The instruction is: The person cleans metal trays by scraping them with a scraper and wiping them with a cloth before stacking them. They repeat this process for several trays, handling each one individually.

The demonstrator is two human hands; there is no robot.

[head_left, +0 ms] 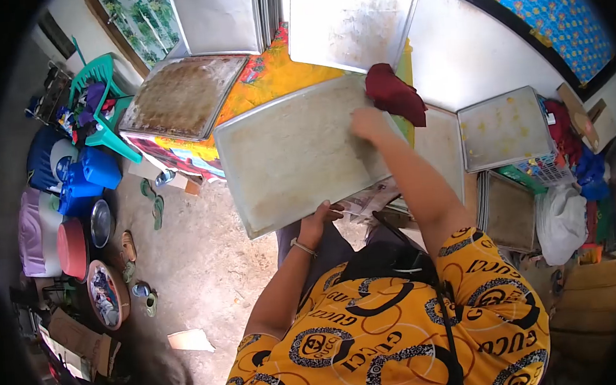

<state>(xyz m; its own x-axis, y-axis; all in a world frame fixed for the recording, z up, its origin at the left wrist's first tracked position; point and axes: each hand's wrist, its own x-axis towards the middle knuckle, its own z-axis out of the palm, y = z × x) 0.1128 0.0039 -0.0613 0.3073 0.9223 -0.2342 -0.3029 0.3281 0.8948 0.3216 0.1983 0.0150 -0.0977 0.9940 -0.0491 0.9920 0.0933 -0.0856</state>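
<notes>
A large flat metal baking tray [288, 155] is tilted in front of me, its surface dull and stained. My left hand [318, 223], with a band at the wrist, grips the tray's near edge from below. Over the right part of the tray is my right hand [371, 125], its fingers curled down against the surface. Whatever it may hold is hidden under the fingers. A dark red cloth [395, 95] lies at the tray's far right corner, close beside my right hand.
Behind is a table with a yellow patterned cover [279, 71], bearing a browned tray [186, 97] and upright trays [350, 20]. Another tray [505, 127] rests on a basket at right. A green chair [103, 74], basins [108, 293] and sandals [157, 211] are at left.
</notes>
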